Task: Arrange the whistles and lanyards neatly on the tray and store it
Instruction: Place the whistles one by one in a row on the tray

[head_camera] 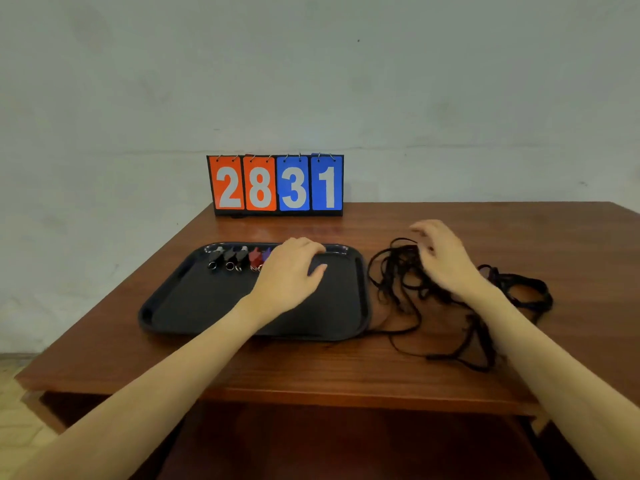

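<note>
**Two bare forearms over a wooden surface with tray and cords**

Bare forearms reach in from the bottom corners, closest to the camera, and cross the near edge of a reddish-brown wooden surface [346, 368]. Behind it rises a plain pale wall with faint marks; at lower left a strip of light floor shows.

At the far edge stands a flip scoreboard [275, 184]: two orange cards read 2 and 8, two blue cards read 3 and 1, all in white digits, hung on small wire rings.

A black tray [194, 306] lies left of centre. Along its far rim sits a row of whistles [239, 258], three black, then one red and one blue, each with a metal ring toward the camera. The left hand [292, 271] hovers over the far right part of the tray, fingers curled downward and thumb spread; it covers the end of the row, and whether it grasps anything cannot be told.

Just beside the tray's right rim, a loose tangle of black lanyards [401, 271] sprawls on the surface. The right hand [440, 258] is above the heap with fingers loosely bent; whether it pinches a strand cannot be told. Its forearm hides the middle of the tangle.
</note>
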